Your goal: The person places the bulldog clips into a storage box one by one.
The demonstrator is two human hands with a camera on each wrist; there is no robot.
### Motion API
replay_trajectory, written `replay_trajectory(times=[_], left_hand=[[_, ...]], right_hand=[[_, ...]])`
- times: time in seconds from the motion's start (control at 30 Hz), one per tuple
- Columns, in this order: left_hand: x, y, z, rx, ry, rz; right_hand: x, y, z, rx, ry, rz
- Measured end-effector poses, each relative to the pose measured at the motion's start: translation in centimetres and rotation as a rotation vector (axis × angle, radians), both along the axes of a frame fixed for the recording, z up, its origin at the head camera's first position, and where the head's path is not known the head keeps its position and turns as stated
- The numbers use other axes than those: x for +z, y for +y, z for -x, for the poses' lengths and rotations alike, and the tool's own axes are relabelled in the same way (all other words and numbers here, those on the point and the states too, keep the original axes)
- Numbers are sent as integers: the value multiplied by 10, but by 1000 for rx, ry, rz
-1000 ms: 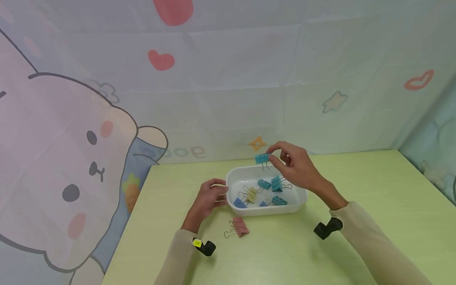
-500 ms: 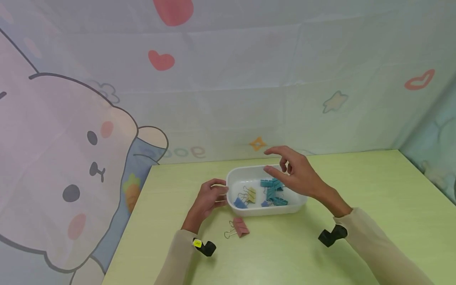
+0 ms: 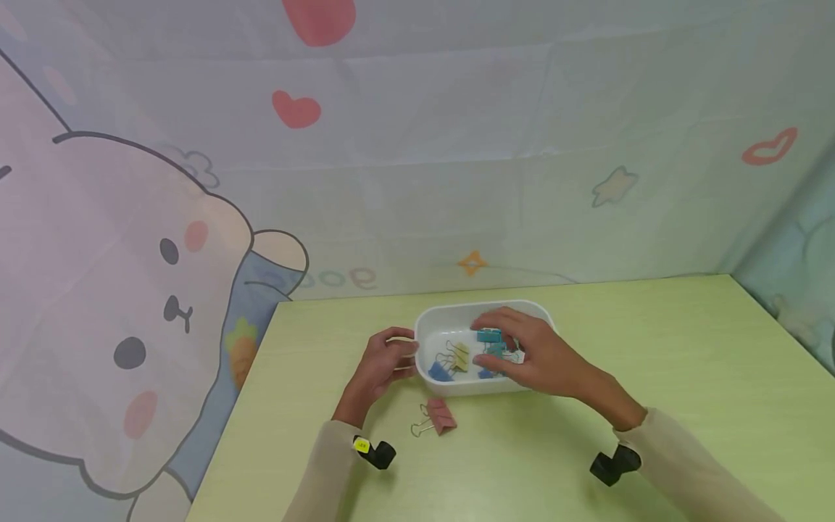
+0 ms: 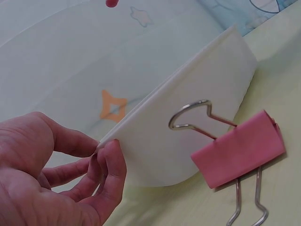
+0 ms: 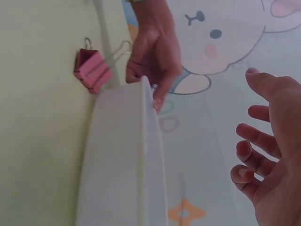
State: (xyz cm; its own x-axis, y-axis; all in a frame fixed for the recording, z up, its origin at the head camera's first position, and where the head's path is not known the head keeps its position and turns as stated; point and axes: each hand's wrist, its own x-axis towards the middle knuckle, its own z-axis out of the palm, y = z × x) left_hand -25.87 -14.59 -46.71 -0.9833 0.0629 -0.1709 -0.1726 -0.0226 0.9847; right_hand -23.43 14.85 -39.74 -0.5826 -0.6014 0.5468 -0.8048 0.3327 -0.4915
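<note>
My left hand (image 3: 385,362) pinches the left end of a white plastic tray (image 3: 470,388), thumb and fingers either side of its rim in the left wrist view. Over the tray's right half is my right hand (image 3: 544,355), its thumb and fingers apart around teal binder clips (image 3: 489,336) and gripping none. It partly hides them. A yellow binder clip (image 3: 460,357) and a blue binder clip (image 3: 440,372) lie in the tray's left part. In the right wrist view the right hand (image 5: 280,141) shows loosely bent fingers with nothing between them.
A pink binder clip (image 3: 441,416) lies on the pale green table (image 3: 522,464) in front of the tray, near my left wrist. Behind the table hangs a printed cloth (image 3: 417,181) with a cartoon animal and hearts.
One second ago my right hand held a teal binder clip above the tray. The clip dropped onto the others inside, and the hand has since lowered over them. My left hand stayed put.
</note>
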Motion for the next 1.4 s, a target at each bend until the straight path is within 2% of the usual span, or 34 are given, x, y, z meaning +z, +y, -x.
replay_trajectory(times=[0.27,0.47,0.73,0.97,1.17,1.4], left_hand=[[2,1,-1,7,-1,-13],[0,1,0,6,-8,-20],[-1,0,0,0,-6,-29],[-1,0,0,-7,0,-23],[-1,1,0,1,-2,-24],[-2,0,0,2,-1,-34]], right_hand=[[-20,-11,-20,76,23,-97],[-39,-18,-33,75,-13,-186],[-57,-32,-38,60,-97,-305],[-71,-47,-41,49,-112,-347],[-85,-60,-44,-9,-77,-353],[-91,-68,-49,-84,52,-308]])
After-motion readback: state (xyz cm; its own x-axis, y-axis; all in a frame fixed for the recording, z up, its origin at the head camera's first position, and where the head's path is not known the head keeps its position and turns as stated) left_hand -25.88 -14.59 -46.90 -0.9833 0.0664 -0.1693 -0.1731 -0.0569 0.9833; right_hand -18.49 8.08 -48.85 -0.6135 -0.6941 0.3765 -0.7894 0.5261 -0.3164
